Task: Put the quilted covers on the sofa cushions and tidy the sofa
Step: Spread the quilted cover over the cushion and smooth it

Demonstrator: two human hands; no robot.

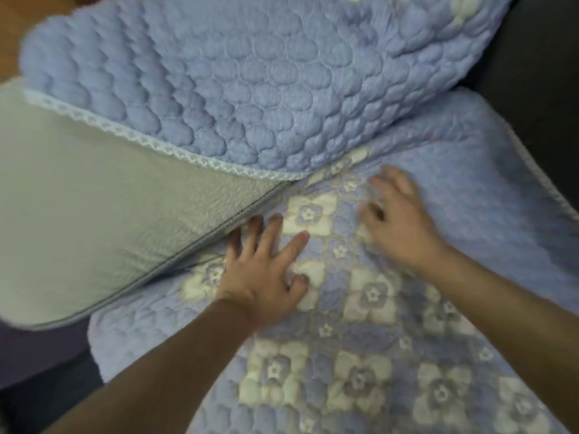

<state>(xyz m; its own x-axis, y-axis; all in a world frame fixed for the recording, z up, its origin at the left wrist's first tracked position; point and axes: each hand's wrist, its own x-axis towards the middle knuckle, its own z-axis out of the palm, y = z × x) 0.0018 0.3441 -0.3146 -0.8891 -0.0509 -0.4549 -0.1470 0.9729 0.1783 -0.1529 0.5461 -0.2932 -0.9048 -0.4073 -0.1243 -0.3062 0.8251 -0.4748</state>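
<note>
A blue quilted cover with cream flower squares [360, 355] lies over the seat cushion and fills the lower right. My left hand [266, 270] rests flat on it with fingers spread, fingertips at the crease where the seat meets the back cushion. My right hand [398, 217] presses on the same cover farther right, blurred, fingers slightly bent. Behind them a grey-beige back cushion [94, 220] with dark piping leans in from the left. A second blue quilted cover with a lace edge [235, 83] drapes over its top.
Dark sofa upholstery [539, 73] shows at the upper right beside the seat cover's white trimmed edge [532, 170]. A dark surface [47, 386] lies at the lower left below the cushion. A strip of brown [18, 32] shows at the top left.
</note>
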